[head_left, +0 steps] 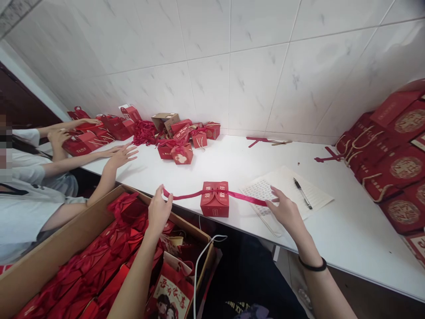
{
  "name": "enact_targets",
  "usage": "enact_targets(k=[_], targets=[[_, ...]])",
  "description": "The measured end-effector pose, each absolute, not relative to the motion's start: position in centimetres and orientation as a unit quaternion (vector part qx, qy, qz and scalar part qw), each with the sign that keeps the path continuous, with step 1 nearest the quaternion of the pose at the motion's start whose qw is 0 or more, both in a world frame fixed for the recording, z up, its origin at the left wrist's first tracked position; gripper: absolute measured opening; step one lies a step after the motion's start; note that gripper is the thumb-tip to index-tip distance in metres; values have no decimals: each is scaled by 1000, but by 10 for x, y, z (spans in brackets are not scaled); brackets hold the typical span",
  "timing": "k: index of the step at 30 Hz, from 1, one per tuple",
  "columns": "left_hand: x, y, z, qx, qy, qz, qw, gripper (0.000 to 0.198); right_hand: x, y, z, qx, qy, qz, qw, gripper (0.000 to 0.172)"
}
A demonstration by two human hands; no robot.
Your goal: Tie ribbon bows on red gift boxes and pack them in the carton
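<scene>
A small red gift box [215, 206] with white lettering sits on the white table near its front edge. A dark pink ribbon [244, 197] runs through the top of the box and stretches out to both sides. Between its fingertips my left hand [160, 207] pinches the ribbon's left end, above the edge of the cardboard carton. My right hand [284, 211] pinches the other end, over the printed paper. Both ribbon halves look nearly taut, and neither hand touches the box.
A cardboard carton [212, 257] full of red boxes stands at lower left. Finished-looking red boxes [182, 155] and ribbons lie against the wall. Papers [318, 195] and a pen [302, 193] are at right, beside stacked red bags [375, 155]. Co-workers' hands [121, 155] reach in from the left.
</scene>
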State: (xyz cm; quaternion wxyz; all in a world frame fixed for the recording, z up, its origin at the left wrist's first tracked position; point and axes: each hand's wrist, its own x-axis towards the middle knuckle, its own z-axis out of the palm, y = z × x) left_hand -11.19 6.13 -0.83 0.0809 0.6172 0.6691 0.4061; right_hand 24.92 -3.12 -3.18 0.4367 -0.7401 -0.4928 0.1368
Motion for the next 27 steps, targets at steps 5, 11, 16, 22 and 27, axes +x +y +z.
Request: enact_targets(k=[5, 11, 16, 22, 27], targets=[[-80, 63, 15, 763, 509, 358, 176, 30, 221, -9, -7, -631, -606, 144, 462, 35], [-53, 66, 12, 712, 444, 273, 471, 36, 181, 17, 10, -542, -711, 297, 334, 24], [-52, 65, 0, 618, 407, 315, 595, 47, 189, 22, 9, -511, -722, 317, 342, 34], [-49, 69, -7, 580, 386, 324, 641, 52, 200, 35, -3, -465, -653, 472, 368, 37], [-54, 66, -16, 572, 381, 287, 667, 52, 206, 43, -18, -451, -644, 499, 364, 43]])
